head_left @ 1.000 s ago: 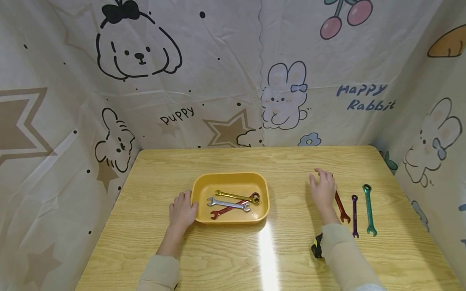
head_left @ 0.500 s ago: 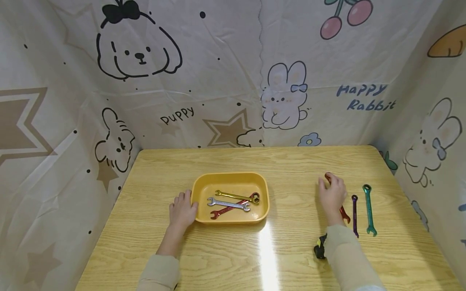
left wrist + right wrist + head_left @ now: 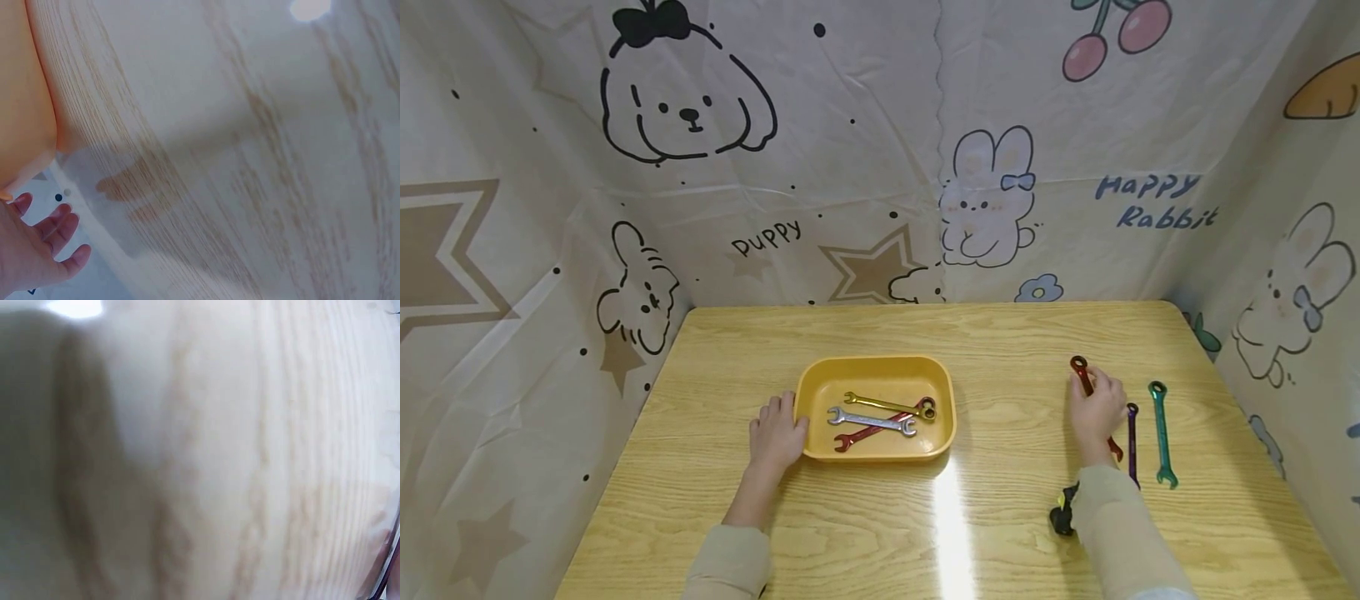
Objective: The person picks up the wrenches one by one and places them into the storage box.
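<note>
My left hand (image 3: 777,435) rests against the left end of a yellow tray (image 3: 880,457), thumb near its rim. In the left wrist view, the fingers of that hand (image 3: 31,253) look loosely bent beside the tray's wall (image 3: 25,94). Inside the tray lie a gold wrench (image 3: 883,406), a silver wrench (image 3: 872,422) and a red wrench (image 3: 853,440), partly crossing. On the right, my right hand (image 3: 1097,417) pinches a dark red combination wrench (image 3: 1083,377) by its shaft. Its ring end shows beyond the fingers; the hand hides its middle. The right wrist view shows mostly blurred tabletop.
Right of that hand, a purple wrench (image 3: 1132,442) and a green wrench (image 3: 1161,433) lie on the wooden table (image 3: 1000,350). A small black object (image 3: 1063,512) sits at the right sleeve's cuff. Patterned cloth (image 3: 865,183) stands behind the table and at both sides.
My right hand has moved right and slightly toward me, coming onto the dark red wrench's shaft. That wrench stays where it was. The left hand and tray have not moved.
</note>
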`<state>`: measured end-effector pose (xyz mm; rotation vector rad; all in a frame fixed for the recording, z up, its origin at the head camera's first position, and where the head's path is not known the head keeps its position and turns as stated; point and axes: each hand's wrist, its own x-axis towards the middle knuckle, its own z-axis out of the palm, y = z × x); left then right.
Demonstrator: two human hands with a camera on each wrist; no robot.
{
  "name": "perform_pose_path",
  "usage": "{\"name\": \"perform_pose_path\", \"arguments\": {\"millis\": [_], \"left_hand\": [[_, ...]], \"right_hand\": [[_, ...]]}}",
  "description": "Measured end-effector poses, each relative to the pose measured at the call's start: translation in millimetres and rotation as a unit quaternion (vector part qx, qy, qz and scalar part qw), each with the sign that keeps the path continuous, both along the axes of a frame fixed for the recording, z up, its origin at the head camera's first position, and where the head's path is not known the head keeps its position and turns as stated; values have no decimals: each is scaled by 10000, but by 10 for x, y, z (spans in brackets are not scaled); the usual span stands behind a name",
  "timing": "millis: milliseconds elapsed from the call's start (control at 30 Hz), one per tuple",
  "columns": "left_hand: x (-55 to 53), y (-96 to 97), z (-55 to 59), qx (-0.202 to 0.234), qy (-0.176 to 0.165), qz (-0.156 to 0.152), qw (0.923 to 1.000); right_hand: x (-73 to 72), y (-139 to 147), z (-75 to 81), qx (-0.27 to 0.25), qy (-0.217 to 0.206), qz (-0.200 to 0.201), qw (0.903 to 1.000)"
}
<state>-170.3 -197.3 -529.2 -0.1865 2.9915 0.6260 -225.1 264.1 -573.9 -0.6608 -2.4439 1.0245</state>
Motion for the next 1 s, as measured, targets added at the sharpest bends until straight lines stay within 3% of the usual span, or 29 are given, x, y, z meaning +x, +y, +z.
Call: {"name": "perform_pose_path", "arguments": {"millis": [567,1000], "left_hand": [[-3,7,1,35,-50,44,10000],[-10,-1,-8,53,-72,34,10000]], "right_hand": [[-20,31,-48,-119,-353,-334,9987],[-26,24,-21,-98,-721,-357,9967]]}}
